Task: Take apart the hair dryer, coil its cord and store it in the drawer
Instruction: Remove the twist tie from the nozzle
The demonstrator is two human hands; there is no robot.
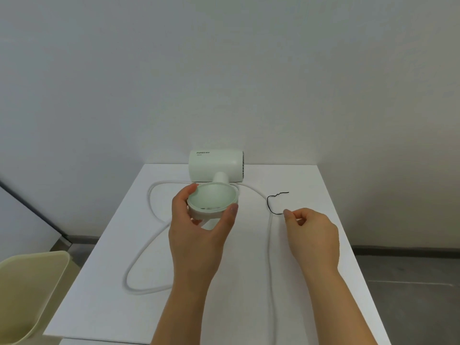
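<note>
A pale green hair dryer [215, 165] lies at the far edge of the white table [323, 245], barrel sideways, handle pointing toward me. My left hand [196, 235] grips a detached pale green nozzle [211, 200], holding it above the table in front of the dryer's handle, its wide mouth facing up. The white cord [142, 255] runs loose in a big loop on the left and a long line down the right. My right hand [311, 235] pinches one end of a thin black twist tie [270, 204] just right of the cord.
A pale yellow bin [29, 295] stands on the floor at the left of the table. A plain wall rises right behind the table. Grey floor shows on the right. No drawer is in view.
</note>
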